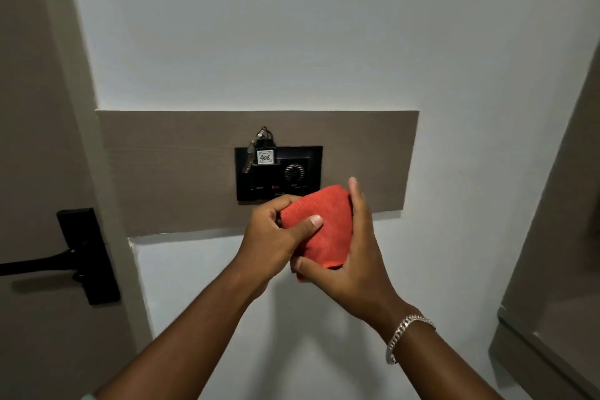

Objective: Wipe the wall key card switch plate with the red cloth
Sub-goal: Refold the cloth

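There are two hands and one red cloth [324,227], a little below the middle of the picture. The left hand [276,237] is curled around the left side of the cloth, with its thumb pressed flat on the front. The right hand [350,263] holds the right side, with its fingers straight up along the edge and its thumb tucked under the bottom. Both hands grip the cloth, and it is folded into a thick pad.

There is one black switch plate [278,173] in the middle of the picture, set on one brown wood strip [162,172] that runs across the white wall [292,26]. The top of the cloth covers the plate's lower right corner. I cannot tell if the cloth touches the plate or is just in front of it.

One key tag [265,157] with "406" written on it sticks up from the plate, and some keys [251,153] hang beside it. The small words on the plate are too blurry to read.

One black door handle [48,261] is at the left edge, and its end is cut off. One silver bracelet [406,334] is on the right wrist.
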### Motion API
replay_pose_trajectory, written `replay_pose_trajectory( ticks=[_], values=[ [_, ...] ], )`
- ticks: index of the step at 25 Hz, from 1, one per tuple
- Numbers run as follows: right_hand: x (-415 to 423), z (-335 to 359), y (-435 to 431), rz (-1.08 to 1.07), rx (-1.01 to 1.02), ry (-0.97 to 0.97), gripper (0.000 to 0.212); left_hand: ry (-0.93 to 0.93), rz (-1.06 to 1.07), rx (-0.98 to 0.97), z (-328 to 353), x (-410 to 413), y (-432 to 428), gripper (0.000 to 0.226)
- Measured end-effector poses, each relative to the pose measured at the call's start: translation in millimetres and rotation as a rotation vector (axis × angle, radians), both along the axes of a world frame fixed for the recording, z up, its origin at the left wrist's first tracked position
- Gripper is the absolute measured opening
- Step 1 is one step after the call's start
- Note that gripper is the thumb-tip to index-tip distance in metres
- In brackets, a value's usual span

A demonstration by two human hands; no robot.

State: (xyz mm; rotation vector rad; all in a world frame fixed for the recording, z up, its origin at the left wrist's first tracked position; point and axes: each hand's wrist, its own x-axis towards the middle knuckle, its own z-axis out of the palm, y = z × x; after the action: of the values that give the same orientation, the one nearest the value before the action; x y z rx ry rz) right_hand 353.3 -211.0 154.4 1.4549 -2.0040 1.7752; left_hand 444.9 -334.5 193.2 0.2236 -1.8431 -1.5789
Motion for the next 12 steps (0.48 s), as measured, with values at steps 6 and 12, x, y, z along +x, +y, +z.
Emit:
replay_pose_trajectory(
  ticks=[6, 12],
  values=[
    [-86.5, -26.2, 105.9, -0.09, -0.088, -0.493, 0.064, -0.081, -0.198, 0.108, -24.6, -92.7, 75.1, 0.024],
    [-221.1, -80.9, 232.3, -0.393, -0.105, -0.623, 0.048, -0.35, -0.297, 0.282, -100.9, -246.9, 195.1, 0.038]
  ],
)
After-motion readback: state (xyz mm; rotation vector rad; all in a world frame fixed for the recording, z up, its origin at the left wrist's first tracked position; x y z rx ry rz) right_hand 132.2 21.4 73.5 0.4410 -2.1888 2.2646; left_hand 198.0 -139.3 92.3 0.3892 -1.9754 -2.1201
